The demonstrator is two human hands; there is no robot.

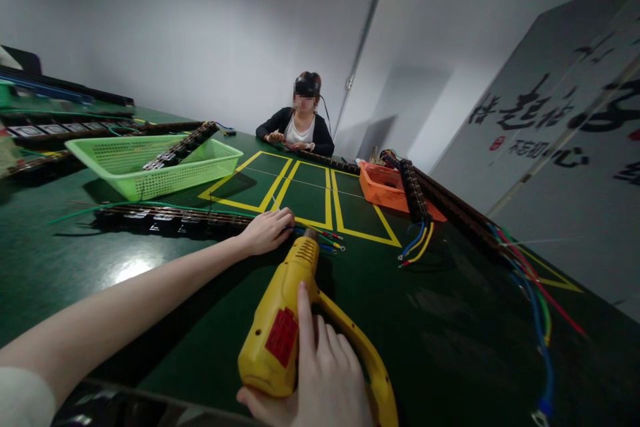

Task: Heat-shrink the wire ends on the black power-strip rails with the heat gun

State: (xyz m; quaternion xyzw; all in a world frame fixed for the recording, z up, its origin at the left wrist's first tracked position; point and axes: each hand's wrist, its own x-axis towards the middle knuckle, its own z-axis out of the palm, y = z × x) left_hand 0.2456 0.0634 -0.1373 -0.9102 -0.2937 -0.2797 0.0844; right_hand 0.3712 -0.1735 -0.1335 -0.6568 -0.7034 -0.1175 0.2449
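A: Right grip (325, 363)?
B: Closed round the body of the heat gun (277, 307), index finger laid along its side, thumb behind. Handle loops to the right of that grip.
A: Nozzle?
B: Ahead of the right grip, pointing away, just beside the left grip's (270, 231) fingertips.
A: Left grip's state?
B: Fingers bent down at the end of the strip (170, 219). Cannot tell if they pinch anything; knuckles hide it.
A: Where does the strip lie?
B: Flat on the counter (450, 347), running off left from the left grip. Loose wires (336, 247) show to that grip's right, lugs on their ends, near the nozzle.
A: Farther out?
B: Green basket (195, 173) beyond the left grip and to its left, a second strip (187, 145) slanting over the rim. Orange basket (381, 195) beyond both grips, to the right. Yellow lines (330, 200) marked on the counter between the baskets.
A: Anyone else?
B: One person (299, 128), dark sleeves, headset on, seated across from the left grip.
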